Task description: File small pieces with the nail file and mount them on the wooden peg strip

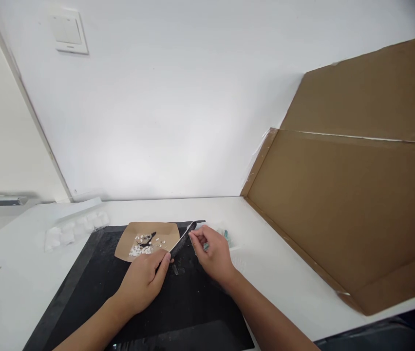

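A narrow black strip (181, 243) with a white edge slants up and to the right above the black mat (178, 307). Its lower end is pinched between the thumb and fingers of my left hand (145, 278). Close to the strip's upper end, my right hand (211, 253) is closed, with thumb and forefinger pressed together at the strip's right edge. Whatever lies between those fingertips is too small to make out. Behind my left hand sits a shallow brown paper tray (123, 248) holding many small white bits (141, 248) and some black scraps (149, 240).
Clear plastic packaging with white pieces (79, 229) lies at the back left of the white table (6, 273). A small clear and green packet (226, 237) is partly hidden behind my right hand. Large folded cardboard (346, 195) stands at the right, against the white wall (171, 107).
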`<action>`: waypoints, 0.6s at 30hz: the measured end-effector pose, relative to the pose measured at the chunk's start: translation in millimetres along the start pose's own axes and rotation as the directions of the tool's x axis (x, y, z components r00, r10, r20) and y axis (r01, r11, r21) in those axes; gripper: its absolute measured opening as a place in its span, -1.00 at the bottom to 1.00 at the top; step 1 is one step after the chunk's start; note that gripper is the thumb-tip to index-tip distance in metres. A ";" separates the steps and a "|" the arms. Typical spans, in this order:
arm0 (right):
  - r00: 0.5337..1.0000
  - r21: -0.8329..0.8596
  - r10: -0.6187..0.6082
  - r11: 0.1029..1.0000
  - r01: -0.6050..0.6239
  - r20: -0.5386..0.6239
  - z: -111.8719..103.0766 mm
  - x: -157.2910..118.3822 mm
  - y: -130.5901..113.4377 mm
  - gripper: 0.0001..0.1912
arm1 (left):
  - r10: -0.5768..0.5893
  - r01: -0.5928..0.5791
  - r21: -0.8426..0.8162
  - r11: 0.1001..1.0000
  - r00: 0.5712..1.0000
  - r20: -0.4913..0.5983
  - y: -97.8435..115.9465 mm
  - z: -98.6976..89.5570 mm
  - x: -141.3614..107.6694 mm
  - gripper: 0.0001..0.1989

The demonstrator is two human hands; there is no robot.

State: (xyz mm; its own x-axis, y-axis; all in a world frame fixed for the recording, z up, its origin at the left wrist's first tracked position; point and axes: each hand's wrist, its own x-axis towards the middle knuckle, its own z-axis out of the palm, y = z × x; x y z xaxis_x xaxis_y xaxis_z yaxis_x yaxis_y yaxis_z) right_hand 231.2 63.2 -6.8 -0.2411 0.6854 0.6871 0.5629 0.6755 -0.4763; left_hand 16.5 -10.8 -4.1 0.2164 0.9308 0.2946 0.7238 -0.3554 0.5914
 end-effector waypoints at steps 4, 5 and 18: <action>0.988 -0.035 -0.106 0.993 0.111 0.110 6.4 -7.4 -12.2 -0.80 | 0.014 -0.014 -0.006 1.000 0.999 -0.038 -0.5 0.2 0.3 -0.52; 0.987 -0.047 -0.115 0.991 0.122 0.116 7.0 -8.2 -13.7 -0.80 | 0.014 -0.014 -0.005 1.000 0.999 -0.043 -0.2 0.0 0.5 -0.51; 0.995 -0.014 -0.076 0.997 0.077 0.072 2.4 -4.2 -8.0 -0.78 | 0.010 -0.013 -0.039 0.999 0.998 -0.068 2.4 -1.2 0.7 -0.54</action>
State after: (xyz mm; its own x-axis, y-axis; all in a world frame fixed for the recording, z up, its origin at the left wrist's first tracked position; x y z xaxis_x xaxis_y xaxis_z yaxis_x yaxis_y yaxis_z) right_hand 225.9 55.6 -7.2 -0.3393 0.6497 0.6802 0.5532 0.7227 -0.4144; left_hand 17.5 -11.1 -1.6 0.1787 0.9190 0.3513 0.6947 -0.3707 0.6164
